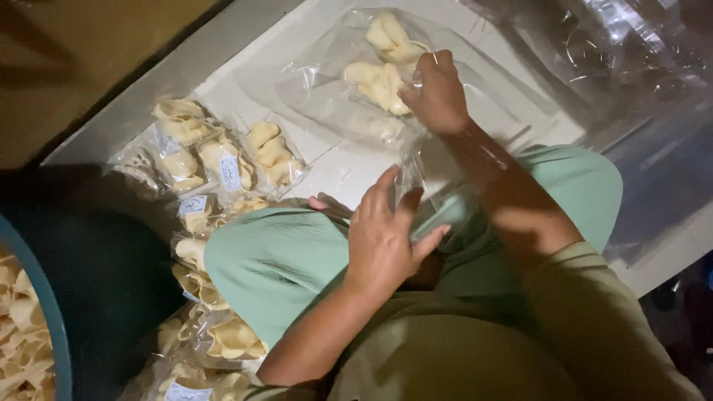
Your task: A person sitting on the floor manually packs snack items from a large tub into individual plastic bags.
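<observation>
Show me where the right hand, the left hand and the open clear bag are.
right hand [438, 93], head view, back of the hand
left hand [382, 238], head view, back of the hand
open clear bag [327, 96], head view, bare plastic wall

Sealed packets of pale crackers [223, 160], each with a small white label, lie in a row on the tiled floor [245, 82]. A blue tub [44, 297] holds loose crackers [18, 327]. Crumpled clear plastic sheeting [631, 52] lies apart.
</observation>
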